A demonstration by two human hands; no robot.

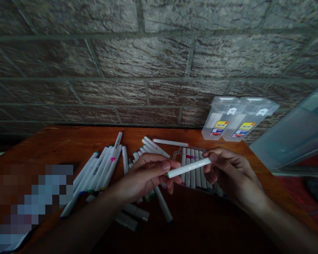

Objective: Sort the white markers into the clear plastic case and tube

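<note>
A white marker (188, 168) with a green end is held level between my two hands. My left hand (151, 171) pinches its green end, fingers closed. At the other end, my right hand (229, 169) grips it between thumb and fingers. Right behind it lies a clear case (178, 153) with a row of white markers (193, 180) inside, partly covered by my right hand. Loose white markers (102, 169) lie in a pile left of my left hand, and several more are partly hidden beneath that hand.
Two clear plastic containers (217, 118) with yellow labels stand at the back right of the wooden table (69, 135). An orange-ended marker (170, 142) lies near the back edge. Behind the table rises a brick wall (137, 56). The lower left is pixelated.
</note>
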